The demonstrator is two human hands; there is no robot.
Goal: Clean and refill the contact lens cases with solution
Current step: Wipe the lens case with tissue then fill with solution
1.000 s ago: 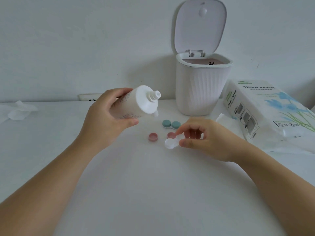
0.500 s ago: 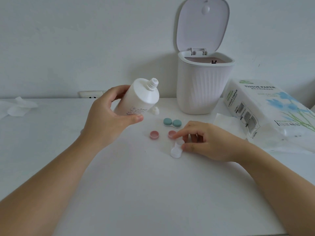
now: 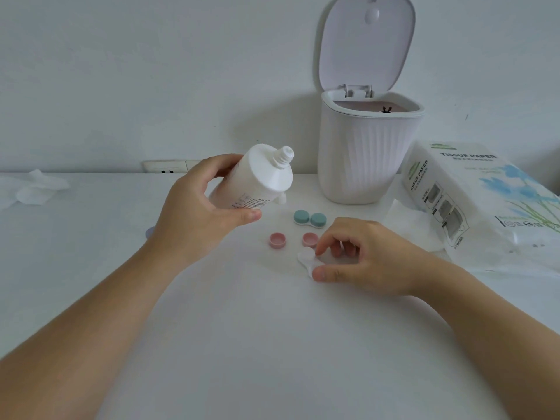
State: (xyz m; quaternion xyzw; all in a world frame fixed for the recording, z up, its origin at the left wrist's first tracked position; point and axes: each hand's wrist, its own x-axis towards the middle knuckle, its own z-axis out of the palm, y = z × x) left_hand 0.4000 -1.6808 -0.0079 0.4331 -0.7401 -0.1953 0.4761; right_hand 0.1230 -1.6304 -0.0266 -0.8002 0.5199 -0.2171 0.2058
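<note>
The left hand (image 3: 200,213) is wrapped round the uncapped solution bottle (image 3: 257,180), held above the table, nozzle tilted up and to the right. Right of it and lower, the right hand (image 3: 363,256) pinches the white lens case (image 3: 306,258) flat on the table (image 3: 242,344) between thumb and forefinger. The case's long axis runs diagonally — its open wells lie below and right of the nozzle, so the bottle likely must tip that way.

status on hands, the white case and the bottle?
Left hand grips uncapped solution bottle, tilted, nozzle up. Right hand pinches white lens case on table. Two pink caps off beside it. Nothing in the way.
</note>
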